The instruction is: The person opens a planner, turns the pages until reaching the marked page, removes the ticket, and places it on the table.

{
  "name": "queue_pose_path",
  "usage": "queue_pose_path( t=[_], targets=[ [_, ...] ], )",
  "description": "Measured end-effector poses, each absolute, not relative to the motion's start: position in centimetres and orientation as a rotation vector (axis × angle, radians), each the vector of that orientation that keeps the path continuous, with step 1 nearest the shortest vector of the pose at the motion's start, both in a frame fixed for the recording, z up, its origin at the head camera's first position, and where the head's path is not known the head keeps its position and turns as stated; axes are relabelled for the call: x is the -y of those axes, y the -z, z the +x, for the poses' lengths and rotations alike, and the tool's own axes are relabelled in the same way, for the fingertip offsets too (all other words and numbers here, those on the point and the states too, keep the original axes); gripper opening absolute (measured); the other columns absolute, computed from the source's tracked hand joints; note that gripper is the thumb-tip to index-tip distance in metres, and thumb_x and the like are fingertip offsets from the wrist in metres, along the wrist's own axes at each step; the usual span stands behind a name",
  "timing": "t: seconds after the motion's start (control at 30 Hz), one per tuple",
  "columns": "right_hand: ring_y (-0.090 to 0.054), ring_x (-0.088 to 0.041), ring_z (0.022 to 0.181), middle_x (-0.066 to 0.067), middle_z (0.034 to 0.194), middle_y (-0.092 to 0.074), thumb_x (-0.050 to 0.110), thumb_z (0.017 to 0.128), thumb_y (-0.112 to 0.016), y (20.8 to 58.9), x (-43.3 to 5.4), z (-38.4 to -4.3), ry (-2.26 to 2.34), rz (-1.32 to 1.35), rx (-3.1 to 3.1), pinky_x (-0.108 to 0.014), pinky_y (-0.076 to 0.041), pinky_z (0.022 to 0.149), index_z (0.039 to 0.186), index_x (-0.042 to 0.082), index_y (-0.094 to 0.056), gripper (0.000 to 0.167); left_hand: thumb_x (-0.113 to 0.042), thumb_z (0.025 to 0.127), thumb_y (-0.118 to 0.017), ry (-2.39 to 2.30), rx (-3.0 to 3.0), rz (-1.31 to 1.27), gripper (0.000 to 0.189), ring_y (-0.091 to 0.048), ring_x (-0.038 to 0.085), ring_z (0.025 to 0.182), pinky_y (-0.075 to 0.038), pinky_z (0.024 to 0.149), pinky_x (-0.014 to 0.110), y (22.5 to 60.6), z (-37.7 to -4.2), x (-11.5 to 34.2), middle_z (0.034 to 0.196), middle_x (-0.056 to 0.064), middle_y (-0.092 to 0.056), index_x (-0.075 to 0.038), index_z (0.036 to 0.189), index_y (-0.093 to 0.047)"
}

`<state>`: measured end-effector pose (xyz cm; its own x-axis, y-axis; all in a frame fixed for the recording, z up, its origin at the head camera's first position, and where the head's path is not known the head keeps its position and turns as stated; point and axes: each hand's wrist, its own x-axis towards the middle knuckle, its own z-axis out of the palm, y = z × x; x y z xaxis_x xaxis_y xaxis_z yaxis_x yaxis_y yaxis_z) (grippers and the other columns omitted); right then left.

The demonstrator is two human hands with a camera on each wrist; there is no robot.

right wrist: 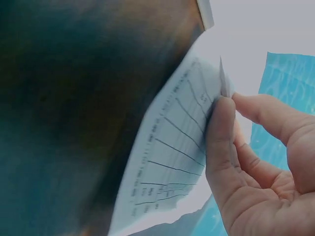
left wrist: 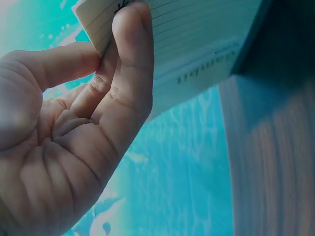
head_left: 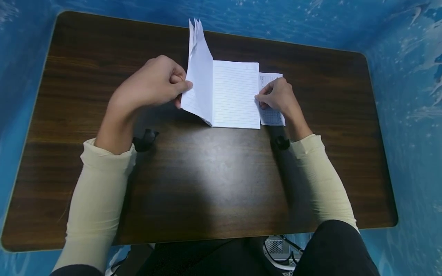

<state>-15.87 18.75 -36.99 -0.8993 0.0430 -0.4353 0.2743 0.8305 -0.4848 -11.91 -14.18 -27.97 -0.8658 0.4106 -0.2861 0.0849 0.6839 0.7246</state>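
Note:
An open notebook [head_left: 236, 96] with lined pages lies toward the back of the table, its left pages [head_left: 202, 80] raised nearly upright. My left hand [head_left: 155, 82] pinches the outer edge of those raised pages between thumb and fingers. In the left wrist view, the notebook's outer side [left wrist: 197, 73] with faint printed lettering shows behind the fingers. My right hand [head_left: 279, 96] pinches the right edge of the notebook's flat page. Under that hand a white sheet with a printed table [right wrist: 167, 147] sticks out from the notebook's right side; how it joins the notebook is hidden.
The dark wooden table [head_left: 224, 184] has rounded corners and stands against blue patterned walls [head_left: 297, 23]. Black straps [head_left: 145, 140] sit near both wrists. Below the front edge are the person's dark-clothed legs and a white perforated object with cables [head_left: 276, 245].

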Motion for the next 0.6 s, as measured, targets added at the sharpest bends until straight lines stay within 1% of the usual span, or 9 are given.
queue_pose_path(
  t=[0.17,0.27,0.4,0.47,0.53,0.6],
  targets=[
    [-0.076,-0.028,0.093,-0.021,0.112,-0.076,0.022,0.102,-0.076,36.9,-18.7,-15.9,0.773,0.243,-2.574,-0.041,-0.056,0.099,0.118,0.0,-0.077,0.027,-0.017,0.11,-0.061,-1.023,-2.447,0.469,0.028,-0.057,0.022,0.06,-0.033,0.049,0.03,27.3,-12.2,12.2,0.076,0.015,-0.071,0.004,0.097,-0.074],
    [-0.076,-0.027,0.092,-0.02,0.111,-0.076,0.021,0.102,-0.075,36.9,-18.7,-15.8,0.769,0.247,-2.572,-0.041,-0.056,0.099,0.117,0.0,-0.077,0.026,-0.017,0.11,-0.059,-1.014,-2.43,0.512,0.028,-0.064,0.02,0.062,-0.037,0.052,0.029,27.1,-12.4,10.8,0.075,0.012,-0.069,0.003,0.097,-0.073],
    [-0.076,-0.024,0.086,-0.02,0.107,-0.077,0.021,0.102,-0.075,36.9,-18.6,-15.8,0.771,0.235,-2.576,-0.036,-0.057,0.091,0.114,0.0,-0.078,0.024,-0.017,0.111,-0.059,-0.995,-2.401,0.561,0.027,-0.068,0.017,0.062,-0.038,0.053,0.027,26.9,-12.8,9.0,0.075,0.011,-0.069,0.004,0.105,-0.074],
    [-0.077,-0.022,0.083,-0.02,0.106,-0.078,0.021,0.102,-0.075,36.9,-18.5,-15.9,0.776,0.224,-2.573,-0.033,-0.056,0.086,0.113,0.0,-0.078,0.024,-0.017,0.111,-0.059,-0.973,-2.386,0.589,0.026,-0.069,0.016,0.061,-0.037,0.051,0.026,27.0,-13.0,8.1,0.074,0.01,-0.07,0.003,0.106,-0.074],
    [-0.077,-0.021,0.081,-0.019,0.104,-0.078,0.021,0.102,-0.075,36.9,-18.5,-15.9,0.788,0.218,-2.566,-0.03,-0.056,0.081,0.112,0.0,-0.077,0.024,-0.017,0.111,-0.058,-0.948,-2.372,0.62,0.027,-0.071,0.017,0.063,-0.041,0.054,0.025,27.3,-13.2,7.2,0.071,0.008,-0.07,0.002,0.101,-0.073],
    [-0.076,-0.02,0.08,-0.018,0.102,-0.077,0.021,0.101,-0.076,37.0,-18.4,-15.9,0.803,0.211,-2.566,-0.028,-0.055,0.078,0.111,0.0,-0.077,0.023,-0.017,0.111,-0.057,-0.924,-2.355,0.645,0.029,-0.072,0.018,0.064,-0.045,0.059,0.027,27.6,-13.6,6.1,0.068,0.006,-0.07,0.001,0.093,-0.071]
  ],
)
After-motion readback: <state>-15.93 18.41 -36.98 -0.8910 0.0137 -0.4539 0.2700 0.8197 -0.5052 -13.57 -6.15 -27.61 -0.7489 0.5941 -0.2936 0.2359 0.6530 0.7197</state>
